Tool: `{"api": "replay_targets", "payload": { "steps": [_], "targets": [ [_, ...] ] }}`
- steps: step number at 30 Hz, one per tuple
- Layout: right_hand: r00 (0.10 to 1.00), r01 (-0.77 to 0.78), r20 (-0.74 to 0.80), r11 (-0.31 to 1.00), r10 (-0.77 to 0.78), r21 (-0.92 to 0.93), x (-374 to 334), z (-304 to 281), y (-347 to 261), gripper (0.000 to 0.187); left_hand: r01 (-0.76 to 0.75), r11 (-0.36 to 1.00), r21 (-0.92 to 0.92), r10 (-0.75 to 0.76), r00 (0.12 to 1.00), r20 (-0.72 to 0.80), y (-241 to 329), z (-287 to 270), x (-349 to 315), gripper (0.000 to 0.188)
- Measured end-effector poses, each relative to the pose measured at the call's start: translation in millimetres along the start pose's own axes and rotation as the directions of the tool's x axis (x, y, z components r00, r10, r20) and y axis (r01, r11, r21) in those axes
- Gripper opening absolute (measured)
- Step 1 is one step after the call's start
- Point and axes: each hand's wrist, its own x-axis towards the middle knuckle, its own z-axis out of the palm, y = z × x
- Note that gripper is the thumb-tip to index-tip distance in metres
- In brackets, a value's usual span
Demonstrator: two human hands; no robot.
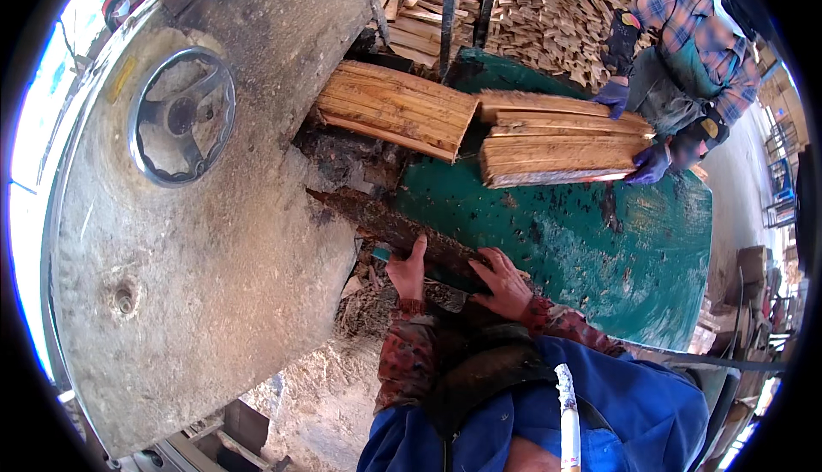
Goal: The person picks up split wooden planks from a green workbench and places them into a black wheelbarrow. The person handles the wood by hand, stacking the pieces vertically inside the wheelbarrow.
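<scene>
A long, dark piece of wood with rough bark (390, 224) lies slantwise in front of me, from the machine's side onto the green table. My left hand (407, 273) grips its near edge, thumb on top and the other fingers mostly hidden. Farther right, my right hand (503, 285) holds the near side of the same piece, its fingers bent over the edge. Beyond it, a squared block of fresh-cut wood (394, 108) sticks out of the machine. Several boards (565, 146) lie to the right of that block, under a co-worker's purple-gloved hands (648, 164).
A large machine panel with a metal handwheel (181, 116) fills the left side. The green table (548, 224) carries scattered bark bits. Split wood is stacked (556, 18) behind it. A co-worker in a plaid shirt (693, 35) stands at the far right. A cigarette (568, 421) juts up low in front.
</scene>
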Motion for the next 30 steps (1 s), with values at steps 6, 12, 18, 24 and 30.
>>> {"api": "replay_targets", "payload": {
  "steps": [6, 12, 18, 24, 30],
  "targets": [
    [0.997, -0.001, -0.072, 1.000, -0.001, -0.022, 12, 22, 14, 0.070, -0.067, 0.997, 0.031, 0.067, 0.998, 0.005, 12, 1, -3, 0.045],
    [0.998, -0.015, -0.066, 1.000, 0.014, -0.016, 20, 14, 7, 0.056, 0.009, 0.964, -0.264, 0.020, 0.994, 0.108, 8, -4, -2, 0.041],
    [0.995, -0.040, -0.088, 0.996, 0.046, 0.078, 71, 14, 11, 0.047, 0.157, 0.905, -0.397, -0.098, 0.981, 0.165, 24, -11, -6, 0.044],
    [0.993, -0.053, -0.098, 0.995, 0.061, 0.085, 179, 36, 16, 0.051, 0.198, 0.888, -0.416, -0.141, 0.976, 0.164, 27, -17, -5, 0.042],
    [0.981, 0.016, -0.193, 1.000, -0.019, -0.018, 304, 62, -3, 0.067, -0.129, 0.960, -0.247, 0.158, 0.982, 0.102, 5, -21, 6, 0.037]
  ]
}}
